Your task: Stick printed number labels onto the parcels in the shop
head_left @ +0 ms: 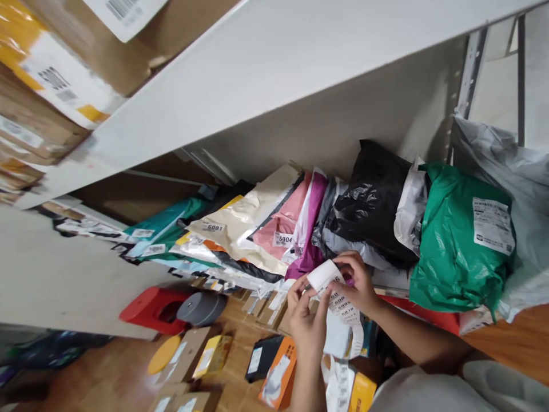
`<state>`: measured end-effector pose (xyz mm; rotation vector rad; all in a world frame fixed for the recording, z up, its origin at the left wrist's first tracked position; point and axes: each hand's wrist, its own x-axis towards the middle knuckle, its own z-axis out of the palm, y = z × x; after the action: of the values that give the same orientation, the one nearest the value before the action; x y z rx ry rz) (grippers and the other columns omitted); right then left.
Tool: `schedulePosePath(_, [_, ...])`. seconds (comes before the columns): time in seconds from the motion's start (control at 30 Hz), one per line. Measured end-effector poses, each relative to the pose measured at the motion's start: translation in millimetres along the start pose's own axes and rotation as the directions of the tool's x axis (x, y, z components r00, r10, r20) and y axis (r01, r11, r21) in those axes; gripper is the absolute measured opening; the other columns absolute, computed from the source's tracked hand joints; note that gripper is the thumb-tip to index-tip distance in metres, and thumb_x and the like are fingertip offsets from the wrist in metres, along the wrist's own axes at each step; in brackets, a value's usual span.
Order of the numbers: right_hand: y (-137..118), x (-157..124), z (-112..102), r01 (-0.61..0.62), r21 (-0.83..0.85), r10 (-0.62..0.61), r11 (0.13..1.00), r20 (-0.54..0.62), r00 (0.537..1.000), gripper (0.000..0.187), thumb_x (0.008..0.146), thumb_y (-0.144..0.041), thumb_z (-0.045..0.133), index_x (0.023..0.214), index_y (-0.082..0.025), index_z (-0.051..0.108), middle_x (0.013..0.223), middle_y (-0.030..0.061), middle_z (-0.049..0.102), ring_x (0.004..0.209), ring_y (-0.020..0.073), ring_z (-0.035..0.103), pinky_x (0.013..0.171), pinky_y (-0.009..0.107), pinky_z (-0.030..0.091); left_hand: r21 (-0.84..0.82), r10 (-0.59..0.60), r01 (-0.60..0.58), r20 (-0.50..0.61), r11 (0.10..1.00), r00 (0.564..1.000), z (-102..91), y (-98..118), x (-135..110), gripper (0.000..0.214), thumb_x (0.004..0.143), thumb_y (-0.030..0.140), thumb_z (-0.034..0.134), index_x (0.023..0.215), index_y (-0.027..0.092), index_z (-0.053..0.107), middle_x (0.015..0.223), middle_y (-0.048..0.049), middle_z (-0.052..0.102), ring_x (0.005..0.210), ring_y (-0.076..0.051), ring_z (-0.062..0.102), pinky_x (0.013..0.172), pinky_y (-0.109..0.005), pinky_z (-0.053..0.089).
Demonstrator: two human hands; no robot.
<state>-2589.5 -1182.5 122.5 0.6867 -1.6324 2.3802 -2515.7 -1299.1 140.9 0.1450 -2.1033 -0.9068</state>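
Observation:
A long strip of white number labels hangs between my hands, its upper end curled over and its lower end trailing down. Several printed numbers show on it, one reading 6010. My left hand pinches the strip's left edge near the top. From the other side, the fingers of my right hand are closed on it too. Just beyond my fingers stands a purple mailer bag on the shelf. Left of that are a pink bag labelled 6004 and a cream bag labelled 6001.
On the same shelf, a black bag and a green bag sit to the right. Above runs a white shelf edge with cartons on top. A red stool, a grey round object and boxes are below.

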Motion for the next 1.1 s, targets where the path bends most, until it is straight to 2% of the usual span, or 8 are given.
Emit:
schedulePosePath(0.07, [-11.9,2.4,-11.0,0.144,-0.094,-0.128,0.985,0.160,0.979,0.034,0.080,-0.041,0.076,0.108,-0.024,0.069,0.126,0.0111,0.060,0.117,0.0248,0.058,0.099,0.040,0.048,0.041,0.066,-0.067,0.027,0.997,0.997,-5.6,6.4,3.4,0.027,0.084,0.046,0.066,0.072,0.022,0.065,0.116,-0.0122,0.062,0.115,-0.027,0.059,0.097,-0.043,0.050])
schedulePosePath(0.17, [-21.1,6.4,-18.8,0.174,-0.050,-0.149,0.984,0.316,0.937,0.016,0.087,-0.037,0.069,0.097,-0.025,0.073,0.108,0.0069,0.070,0.105,0.0218,0.064,0.096,0.039,0.049,-0.015,0.064,-0.062,0.093,0.998,0.994,-11.0,13.6,6.0,0.026,0.086,0.044,0.062,0.072,0.022,0.059,0.115,-0.0122,0.065,0.113,-0.026,0.061,0.095,-0.041,0.051])
schedulePosePath(0.27, [-11.7,8.8,-13.3,-0.057,0.070,0.031,0.996,0.323,0.946,0.017,0.083,-0.037,0.070,0.091,-0.022,0.071,0.090,0.0033,0.072,0.084,0.0177,0.067,0.079,0.031,0.054,-0.073,-0.059,0.070,0.154,0.995,0.986,-7.9,13.0,5.9,0.027,0.090,0.046,0.055,0.076,0.022,0.053,0.090,-0.0079,0.069,0.087,-0.021,0.067,0.079,-0.034,0.054])
schedulePosePath(0.37, [9.7,12.8,-0.4,-0.350,0.220,0.274,0.911,0.313,0.909,0.026,0.072,-0.041,0.077,0.085,-0.020,0.069,0.079,0.0007,0.070,0.071,0.0150,0.064,0.066,0.026,0.052,0.047,-0.144,0.139,0.120,0.989,0.982,-0.9,6.8,9.0,0.030,0.087,0.052,0.054,0.078,0.023,0.049,0.065,0.0004,0.060,0.060,-0.017,0.060,0.060,-0.028,0.048])
schedulePosePath(0.53, [37.4,22.4,24.8,-0.487,0.354,0.434,0.798,0.223,0.873,0.033,0.062,-0.043,0.082,0.078,-0.019,0.067,0.070,-0.0009,0.068,0.064,0.0146,0.062,0.064,0.027,0.053,0.173,-0.264,0.254,0.041,0.952,0.964,3.3,-0.9,24.7,0.040,0.081,0.056,0.054,0.100,0.021,0.057,0.073,-0.0028,0.070,0.062,-0.021,0.064,0.061,-0.030,0.048])
schedulePosePath(0.7, [46.8,25.7,51.1,-0.424,0.373,0.421,0.825,0.094,0.902,0.033,0.061,-0.046,0.080,0.075,-0.020,0.066,0.068,0.0001,0.068,0.062,0.0156,0.061,0.063,0.028,0.052,0.245,-0.254,0.255,-0.036,0.935,0.966,3.4,-4.1,46.2,0.030,0.081,0.049,0.055,0.082,0.022,0.069,0.079,-0.0053,0.075,0.070,-0.021,0.068,0.066,-0.028,0.048])
schedulePosePath(0.9, [50.2,29.4,79.4,-0.317,0.295,0.359,0.901,-0.100,0.928,0.025,0.072,-0.044,0.071,0.073,-0.019,0.067,0.069,0.0038,0.071,0.064,0.0177,0.063,0.063,0.029,0.052,0.450,-0.251,0.290,-0.146,0.845,0.957,6.4,-8.1,69.2,0.031,0.082,0.047,0.054,0.068,0.020,0.061,0.058,-0.0024,0.062,0.055,-0.017,0.057,0.057,-0.025,0.037])
schedulePosePath(1.1, [51.6,34.0,93.4,-0.267,0.251,0.319,0.930,-0.197,0.927,0.022,0.076,-0.041,0.065,0.077,-0.019,0.070,0.076,0.0068,0.074,0.071,0.0209,0.067,0.069,0.032,0.055,0.279,-0.377,0.361,0.006,0.890,0.926,-10.8,-11.2,68.2,0.041,0.074,0.056,0.057,0.083,0.018,0.070,0.051,0.0015,0.058,0.049,-0.016,0.051,0.051,-0.024,0.037])
